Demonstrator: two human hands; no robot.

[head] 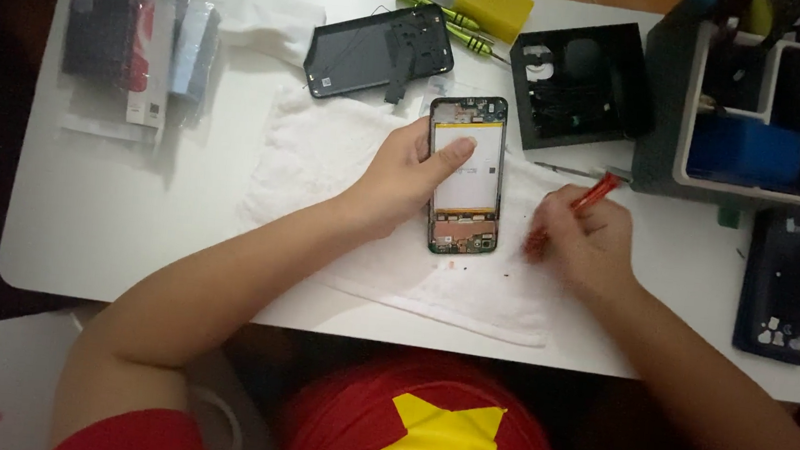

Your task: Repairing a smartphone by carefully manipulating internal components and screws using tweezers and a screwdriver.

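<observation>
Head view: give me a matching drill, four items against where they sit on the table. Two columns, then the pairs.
Items
1. opened phone
2. red-handled screwdriver
3. black back cover
4. packaged phone cases

Places
A. far left of the table
B. in the right hand
C. on the white cloth, steadied by the left hand
D. past the cloth's far edge, beside the green screwdrivers

Pairs: 1-C, 2-B, 3-D, 4-A
</observation>
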